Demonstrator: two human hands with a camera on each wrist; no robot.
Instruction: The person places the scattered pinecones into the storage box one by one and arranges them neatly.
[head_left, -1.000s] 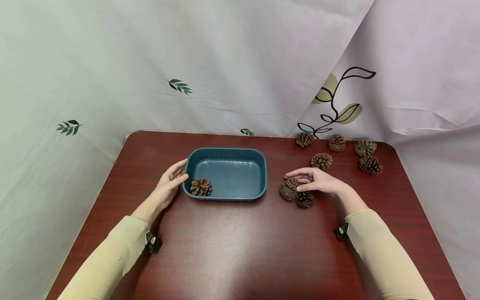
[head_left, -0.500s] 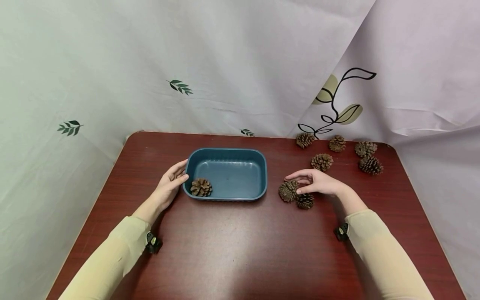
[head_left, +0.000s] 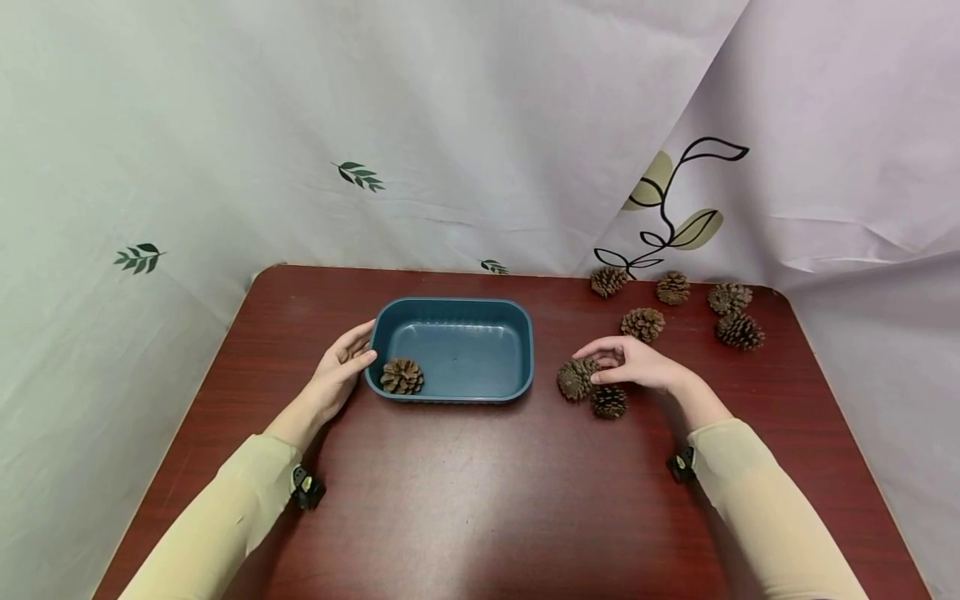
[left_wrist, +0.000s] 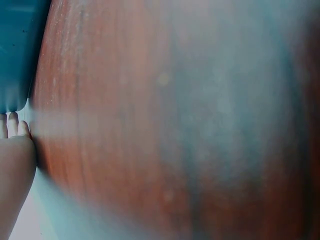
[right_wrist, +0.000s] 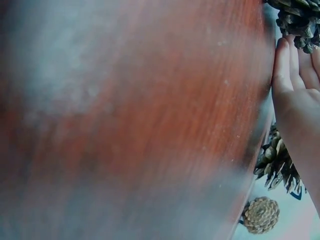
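We see a dark red wooden table (head_left: 480,492) with rounded corners, backed by pale leaf-printed cloth (head_left: 225,125) that hangs behind it and along both sides. The widest bare stretch of tabletop lies in front of the tub and between the 2 forearms; a narrower bare strip runs left of the tub to the table's left edge.

A teal rectangular tub (head_left: 517,333) sits left of centre, its long axis running left to right, parallel to the near edge. 1 pine cone in the tub (head_left: 401,376) lies in its near left corner, against the wall.

The left hand (head_left: 339,373) rests against the tub's left end, fingers loosely extended along the wall and thumb at the near corner; we see contact but no firm grip. The left wrist view is blurred and shows only fingertips beside the teal wall.

The right hand (head_left: 633,364) lies right of the tub, fingers and thumb curled round the held cone (head_left: 576,379), pinching it from its right side. This cone sits on or just above the table; we cannot tell which, nor which way its tip points. A second cone (head_left: 608,402) touches it on the near side.

5 loose cones (head_left: 643,323) lie scattered toward the far right corner, well apart from the tub.
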